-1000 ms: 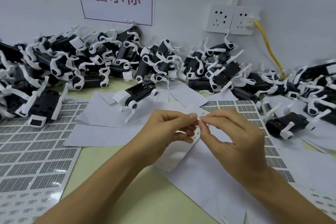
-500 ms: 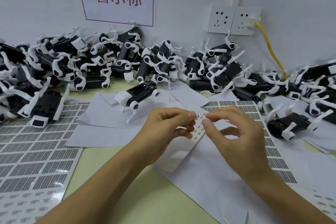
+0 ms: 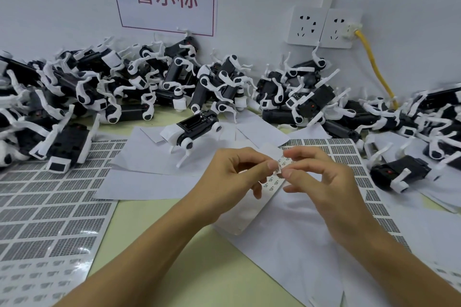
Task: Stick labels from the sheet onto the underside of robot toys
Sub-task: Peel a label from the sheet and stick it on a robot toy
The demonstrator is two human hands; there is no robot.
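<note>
My left hand (image 3: pixel 232 182) holds a narrow white label strip (image 3: pixel 270 185) above the table, thumb on its upper part. My right hand (image 3: pixel 321 182) pinches a small label (image 3: pixel 280 169) at the strip's edge between thumb and forefinger. A black-and-white robot dog toy (image 3: pixel 192 131) stands on white paper just beyond my hands. A second toy (image 3: pixel 399 172) lies on its side to the right.
A long heap of black-and-white robot toys (image 3: pixel 139 82) runs along the wall. Large printed label sheets lie at the left (image 3: pixel 50 207) and under my right hand (image 3: pixel 349 152). Loose white backing paper (image 3: pixel 287 252) covers the middle. A yellow cable (image 3: pixel 374 67) hangs from the wall socket.
My right thumb and forefinger have closed on a small label at the strip's edge and lifted it slightly. The left hand keeps the strip almost still.
</note>
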